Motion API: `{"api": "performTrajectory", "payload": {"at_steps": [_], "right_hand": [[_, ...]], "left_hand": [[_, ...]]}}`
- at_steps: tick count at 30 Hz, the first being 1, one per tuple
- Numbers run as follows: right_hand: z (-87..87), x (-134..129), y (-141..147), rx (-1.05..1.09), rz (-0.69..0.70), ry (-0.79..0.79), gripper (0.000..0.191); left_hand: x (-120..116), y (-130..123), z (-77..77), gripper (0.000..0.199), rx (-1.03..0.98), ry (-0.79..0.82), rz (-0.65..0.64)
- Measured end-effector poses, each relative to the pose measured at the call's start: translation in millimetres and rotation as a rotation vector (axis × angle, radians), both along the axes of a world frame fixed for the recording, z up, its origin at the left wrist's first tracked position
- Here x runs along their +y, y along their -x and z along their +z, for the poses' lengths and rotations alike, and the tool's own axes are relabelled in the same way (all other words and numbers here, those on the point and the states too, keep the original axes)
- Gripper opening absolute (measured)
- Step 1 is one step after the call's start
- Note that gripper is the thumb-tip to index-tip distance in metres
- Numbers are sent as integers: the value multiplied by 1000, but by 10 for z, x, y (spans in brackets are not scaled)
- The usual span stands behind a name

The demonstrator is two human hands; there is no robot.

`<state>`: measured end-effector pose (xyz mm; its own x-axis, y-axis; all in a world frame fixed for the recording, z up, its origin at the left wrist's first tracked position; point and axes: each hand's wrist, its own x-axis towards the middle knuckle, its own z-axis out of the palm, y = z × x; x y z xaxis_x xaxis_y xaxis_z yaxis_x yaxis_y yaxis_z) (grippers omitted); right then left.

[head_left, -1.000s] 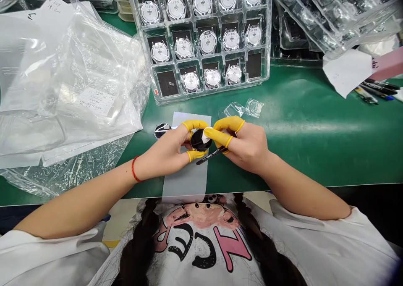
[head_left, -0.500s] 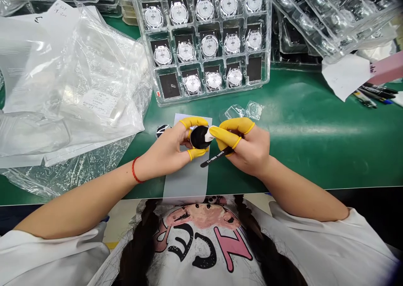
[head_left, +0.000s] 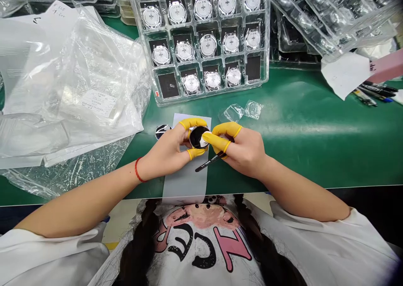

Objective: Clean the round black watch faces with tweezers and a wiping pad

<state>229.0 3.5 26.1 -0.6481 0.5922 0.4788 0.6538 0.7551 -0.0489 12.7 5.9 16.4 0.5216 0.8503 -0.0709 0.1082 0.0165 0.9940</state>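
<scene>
My left hand (head_left: 171, 149), in yellow finger cots, is closed around the rim of a round watch case (head_left: 196, 136) whose black face is turned up. My right hand (head_left: 242, 147), also in yellow finger cots, pinches a small white cloth (head_left: 204, 140) against the right part of that face. Black tweezers (head_left: 206, 163) are held in the same hand, slanting down to the left below the watch case. Under both lies a pale translucent sheet (head_left: 185, 181). A round black-and-white disc (head_left: 163, 131) lies just left of the watch case, partly behind my left hand.
A clear compartment tray (head_left: 159, 100) with several watch cases, backs up, stands behind my hands. Clear film pieces (head_left: 253, 109) lie before it. Plastic bags and papers (head_left: 75, 88) cover the left. Stacked trays (head_left: 340, 30), a white paper (head_left: 346, 74) and pens (head_left: 374, 93) are at right.
My right hand has moved slightly left and down, bringing the white cloth from the upper right of the black face to its lower right. The tweezers shifted with it. My left hand stays put.
</scene>
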Motion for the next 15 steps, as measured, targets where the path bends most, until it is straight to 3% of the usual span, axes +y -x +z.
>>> {"api": "performTrajectory", "payload": {"at_steps": [11, 15], "right_hand": [[-67, 19, -32, 100, -5, -21, 24], [-100, 33, -29, 245, -20, -7, 24]], "left_hand": [[60, 30, 22, 46, -74, 19, 158], [67, 41, 41, 48, -53, 57, 162]]}}
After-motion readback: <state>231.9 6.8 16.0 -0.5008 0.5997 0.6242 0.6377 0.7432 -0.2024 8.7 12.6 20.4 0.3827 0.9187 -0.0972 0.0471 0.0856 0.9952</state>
